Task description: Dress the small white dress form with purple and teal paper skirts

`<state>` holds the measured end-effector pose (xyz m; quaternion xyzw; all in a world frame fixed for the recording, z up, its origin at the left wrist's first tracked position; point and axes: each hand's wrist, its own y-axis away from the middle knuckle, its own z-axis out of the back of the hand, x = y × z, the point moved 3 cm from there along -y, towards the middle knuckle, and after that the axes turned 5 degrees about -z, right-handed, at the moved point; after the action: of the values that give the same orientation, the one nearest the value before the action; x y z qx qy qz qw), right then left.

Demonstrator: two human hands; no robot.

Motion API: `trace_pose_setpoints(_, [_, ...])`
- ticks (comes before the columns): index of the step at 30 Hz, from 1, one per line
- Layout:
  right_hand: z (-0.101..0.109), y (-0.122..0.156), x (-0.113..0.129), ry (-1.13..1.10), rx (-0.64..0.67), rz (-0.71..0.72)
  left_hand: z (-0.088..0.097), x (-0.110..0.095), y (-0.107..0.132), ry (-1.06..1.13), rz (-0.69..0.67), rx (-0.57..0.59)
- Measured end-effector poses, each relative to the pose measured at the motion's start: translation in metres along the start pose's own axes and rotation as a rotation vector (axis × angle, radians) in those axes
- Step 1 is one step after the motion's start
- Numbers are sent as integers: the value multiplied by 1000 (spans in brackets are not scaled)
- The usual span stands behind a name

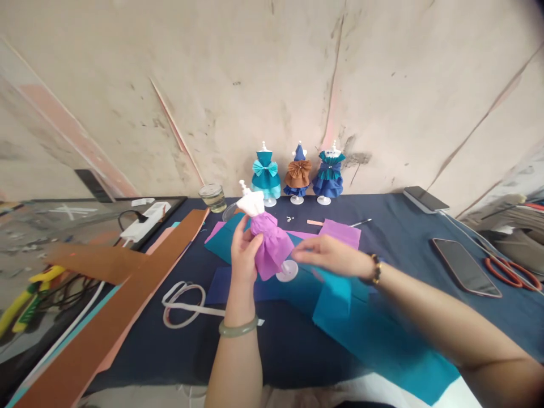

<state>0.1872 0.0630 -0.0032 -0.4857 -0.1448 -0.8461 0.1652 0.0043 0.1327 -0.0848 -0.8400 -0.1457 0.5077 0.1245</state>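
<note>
My left hand (245,249) is closed around a small white mannequin stand (253,202) that wears a purple paper skirt (272,246); its round white base (288,271) is tilted toward me. My right hand (327,255) reaches in from the right, its fingers together at the skirt's lower edge. I cannot see whether it pinches anything. Under both hands lie teal fabric (361,323) and purple sheets (340,231) on the dark blue table cover (399,238).
Three dressed mini mannequins (297,175) stand by the wall, with a glass jar (213,197) to their left. Brown and pink paper strips (127,289), a white tape loop (182,303), a power strip (144,222), two phones (465,266), orange scissors (510,271) and yellow pliers (25,297) lie around.
</note>
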Motion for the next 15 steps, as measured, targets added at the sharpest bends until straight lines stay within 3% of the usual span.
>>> trace_pose_setpoints(3, [-26, -2, -14, 73, 21, -56, 1, 3, -2, 17, -19, -31])
trace_pose_setpoints(5, [-35, -8, -16, 140, -63, -93, -1, 4, -2, 9, -20, 2])
trace_pose_setpoints(9, [-34, -13, -16, 372, -269, -128, 1, 7, -3, -20, -16, 13])
trace_pose_setpoints(15, [-38, -10, -27, 411, -324, -141, 4, 10, -4, -45, -35, -26])
